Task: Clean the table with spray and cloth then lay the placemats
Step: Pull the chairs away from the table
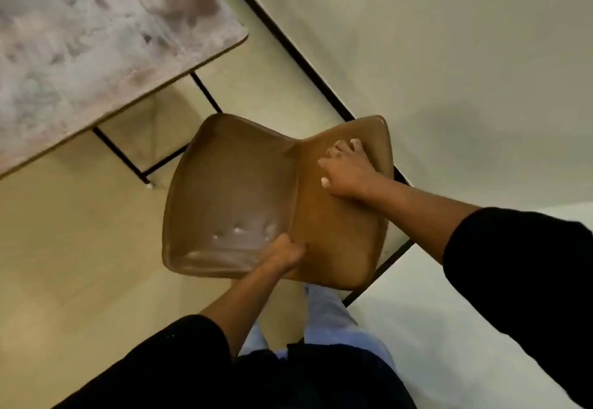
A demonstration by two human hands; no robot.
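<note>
Head view: both hands on a brown chair (237, 196) beside the marbled table (80, 42). Left hand (284, 253) curled tight round the side edge where seat meets backrest; right hand (345, 168) spread over the backrest, fingertips (354, 143) hooked at its top rim. Table corner well beyond the fingertips, up and left. No spray, cloth or placemats visible. Best done by lifting evenly, keeping both grips firm, and steering the legs wide of the table frame.

Single head cam, tilted, looks steeply down, close over chair (244, 196); edges blurry.
</note>
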